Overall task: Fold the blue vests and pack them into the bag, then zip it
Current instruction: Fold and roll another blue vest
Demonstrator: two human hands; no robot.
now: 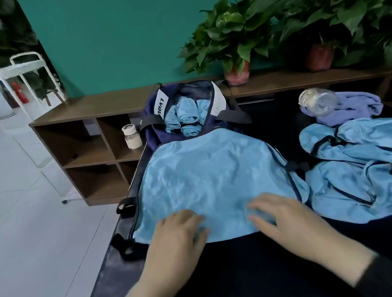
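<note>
Both hands lie flat with fingers spread on the near edge of the blue vest (209,179): left hand (177,236), right hand (282,216). The vest stretches away toward the open bag (185,114) at top middle.

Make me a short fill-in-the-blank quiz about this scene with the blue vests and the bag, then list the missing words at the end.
1. Both the left hand and the right hand rest on the near edge of the flat ____ vest.
2. The bag beyond that vest stands ____, with rolled vests inside.
3. A clear bottle lies on a ____ cloth.
4. More unfolded vests lie to the person's ____.

Missing words: blue; open; purple; right
</note>
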